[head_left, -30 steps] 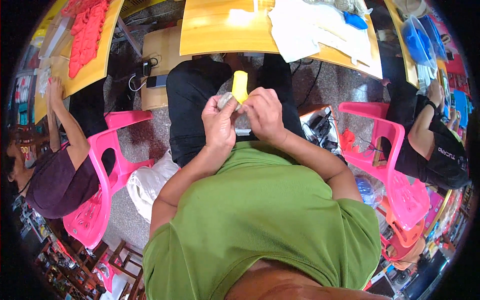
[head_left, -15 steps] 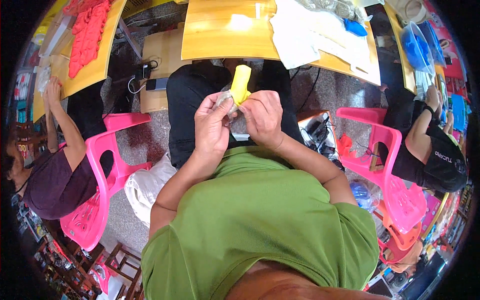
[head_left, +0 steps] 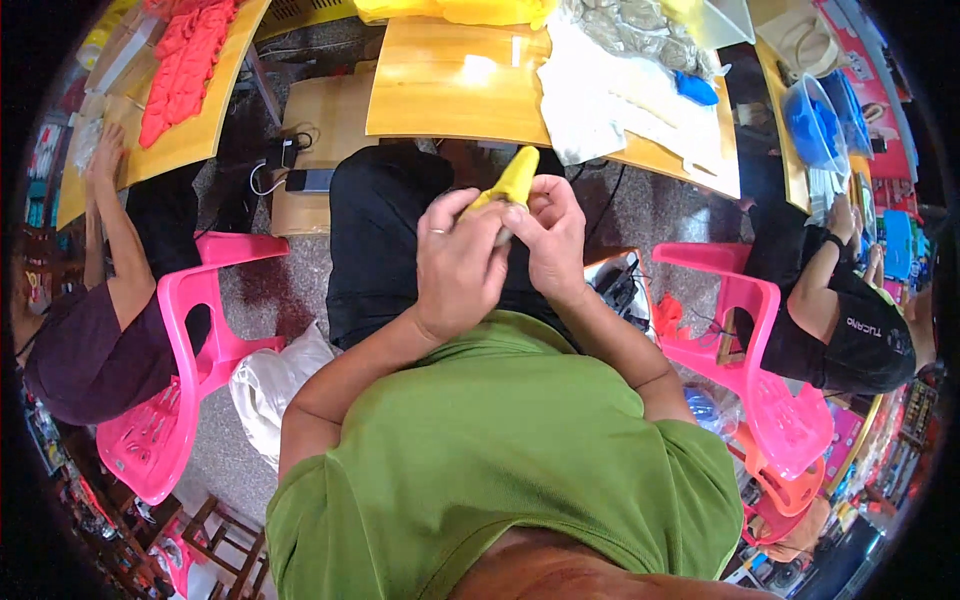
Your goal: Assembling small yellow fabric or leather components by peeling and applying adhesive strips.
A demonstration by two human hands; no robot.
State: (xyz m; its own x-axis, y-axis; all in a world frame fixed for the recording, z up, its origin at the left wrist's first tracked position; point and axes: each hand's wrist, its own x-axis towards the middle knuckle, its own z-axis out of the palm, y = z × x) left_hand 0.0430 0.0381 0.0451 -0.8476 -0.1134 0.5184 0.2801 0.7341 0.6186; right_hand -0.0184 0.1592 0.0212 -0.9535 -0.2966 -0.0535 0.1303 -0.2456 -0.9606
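A small yellow fabric piece (head_left: 518, 178), narrow and roughly tube-shaped, is pinched between my two hands in front of my lap. My left hand (head_left: 462, 255) is closed at its lower left side, with its back turned up. Thumb and curled fingers of my right hand (head_left: 553, 235) grip the lower right side of the fabric. A bit of something greyish shows under the fingers, mostly hidden. The yellow tip points up and slightly right, just short of the table edge.
Ahead stands a wooden table (head_left: 450, 95) with yellow fabric (head_left: 490, 10), a white cloth (head_left: 580, 100), greyish bagged pieces (head_left: 640, 35) and a blue piece (head_left: 695, 88). People on pink chairs (head_left: 185, 330) sit either side. A white sack (head_left: 280, 390) lies at my left.
Both hands have turned and drawn closer together. The left hand now covers the lower part of the yellow fabric, whose tip has swung right. The view has shifted, showing yellow fabric on the table.
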